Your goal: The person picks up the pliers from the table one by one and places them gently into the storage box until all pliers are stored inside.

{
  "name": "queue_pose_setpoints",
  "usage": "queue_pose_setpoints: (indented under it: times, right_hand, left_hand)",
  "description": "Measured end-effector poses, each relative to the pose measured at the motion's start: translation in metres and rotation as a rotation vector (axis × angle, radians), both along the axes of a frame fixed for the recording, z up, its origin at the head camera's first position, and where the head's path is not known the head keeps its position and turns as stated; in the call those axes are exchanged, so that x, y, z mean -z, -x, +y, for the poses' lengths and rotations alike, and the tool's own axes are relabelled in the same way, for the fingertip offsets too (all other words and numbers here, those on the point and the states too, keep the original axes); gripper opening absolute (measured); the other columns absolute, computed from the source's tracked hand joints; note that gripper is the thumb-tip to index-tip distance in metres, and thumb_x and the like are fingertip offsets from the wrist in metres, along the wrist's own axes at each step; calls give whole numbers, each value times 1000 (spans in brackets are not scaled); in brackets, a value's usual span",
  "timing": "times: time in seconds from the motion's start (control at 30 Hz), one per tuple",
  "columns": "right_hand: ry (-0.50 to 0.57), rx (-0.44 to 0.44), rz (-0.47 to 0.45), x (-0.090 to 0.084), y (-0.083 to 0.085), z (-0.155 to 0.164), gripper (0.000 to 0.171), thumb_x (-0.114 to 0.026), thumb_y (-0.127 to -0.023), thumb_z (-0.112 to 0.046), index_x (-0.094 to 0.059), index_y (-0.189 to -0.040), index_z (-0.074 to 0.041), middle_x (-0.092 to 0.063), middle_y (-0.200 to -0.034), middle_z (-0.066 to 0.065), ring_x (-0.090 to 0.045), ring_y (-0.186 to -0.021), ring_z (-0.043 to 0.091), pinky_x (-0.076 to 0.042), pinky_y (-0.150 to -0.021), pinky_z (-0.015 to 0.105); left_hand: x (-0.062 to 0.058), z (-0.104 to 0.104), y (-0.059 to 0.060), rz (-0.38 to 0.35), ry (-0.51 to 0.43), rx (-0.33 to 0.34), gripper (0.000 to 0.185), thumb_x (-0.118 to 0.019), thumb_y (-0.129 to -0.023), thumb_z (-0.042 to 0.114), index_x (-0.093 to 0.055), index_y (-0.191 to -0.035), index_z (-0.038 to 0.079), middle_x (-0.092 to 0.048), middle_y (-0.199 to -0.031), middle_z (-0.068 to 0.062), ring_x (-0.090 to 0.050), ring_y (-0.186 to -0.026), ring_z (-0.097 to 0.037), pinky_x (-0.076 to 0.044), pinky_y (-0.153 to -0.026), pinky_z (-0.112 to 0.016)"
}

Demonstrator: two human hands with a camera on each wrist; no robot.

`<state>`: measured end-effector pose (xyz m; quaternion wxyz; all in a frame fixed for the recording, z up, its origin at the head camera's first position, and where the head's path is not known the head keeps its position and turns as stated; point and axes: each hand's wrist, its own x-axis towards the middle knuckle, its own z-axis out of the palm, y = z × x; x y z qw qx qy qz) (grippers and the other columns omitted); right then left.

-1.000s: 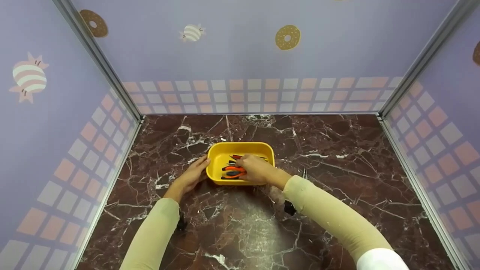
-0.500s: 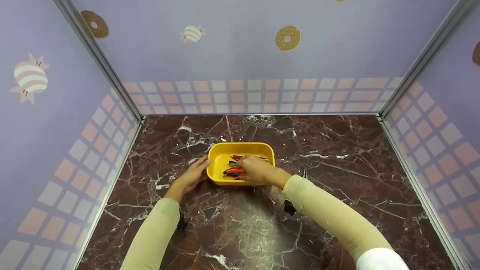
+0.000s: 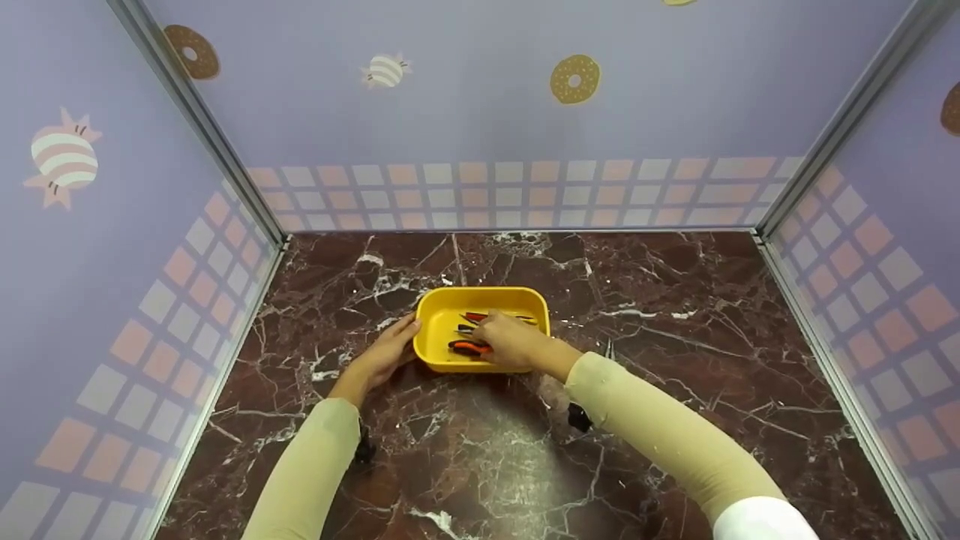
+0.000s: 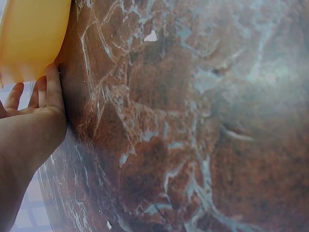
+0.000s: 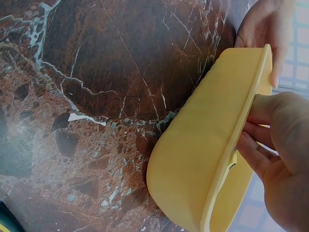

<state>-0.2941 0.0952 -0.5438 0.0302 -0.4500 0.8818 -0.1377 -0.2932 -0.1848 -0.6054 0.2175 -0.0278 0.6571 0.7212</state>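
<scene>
A yellow tray (image 3: pixel 439 315) sits on the dark red marbled desk (image 3: pixel 675 360), near its middle and well apart from the tiled back wall (image 3: pixel 510 191). Inside the tray lie several small tools: orange-handled pliers (image 3: pixel 466 347) along the near side of the tray, and a red-handled tool (image 3: pixel 475 316) toward its far side, with one or two dark thin tools between them that are too small to tell apart.

The left hand (image 3: pixel 388 349) rests against the tray's left outer wall, its fingers straight and lying flat along the wall, thumb on the desk side; it grips nothing. In the left wrist view the fingertips (image 4: pixel 52 79) touch the tray's lower edge where it meets the desk.

The right hand (image 3: pixel 510 339) reaches over the tray's near right rim and down into the tray, among the tools. Its fingers are curled inward inside the tray, as the right wrist view shows, but I cannot tell whether they pinch a tool or merely touch one.
</scene>
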Motion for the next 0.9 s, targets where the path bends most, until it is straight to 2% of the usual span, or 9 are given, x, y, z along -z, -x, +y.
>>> queue_pose_setpoints:
  times: [0.17, 0.43, 0.73, 0.9]
  right_hand:
    - [24, -13, 16, 2, -1, 2, 10, -82, -90, -7, -73, -87, -4, -71, -88, 11, -59, -84, 26, -52, -85, 46]
    - [5, 21, 12, -1, -3, 7, 9, -80, -93, -13, -76, -98, -8, -70, -100, 8, -62, -94, 27, -56, -81, 44]
    - [10, 16, -3, -4, -5, 17, 24, -79, -96, -16, -78, -117, -4, -71, -114, 12, -67, -105, 31, -58, -92, 47]
    - [18, 13, 10, -7, -7, 25, 27, -80, -95, -18, -77, -119, -6, -71, -115, 12, -68, -106, 31, -59, -91, 48]
  left_hand:
    - [-1, 0, -1, -7, 9, 0, 65, -45, -116, 33, -20, -170, 7, -31, -170, -19, -39, -152, -37, -34, -125, -51]
    - [-3, 1, -1, -19, 11, -1, 66, -46, -116, 33, -19, -171, 9, -30, -171, -18, -38, -153, -37, -33, -125, -51]
    - [0, 0, 1, -3, 1, 8, 65, -46, -116, 34, -20, -170, 8, -33, -169, -19, -41, -151, -38, -36, -124, -51]
    - [1, 0, 1, 2, 2, 13, 66, -45, -116, 34, -19, -170, 7, -30, -170, -20, -39, -152, -38, -34, -125, -52]
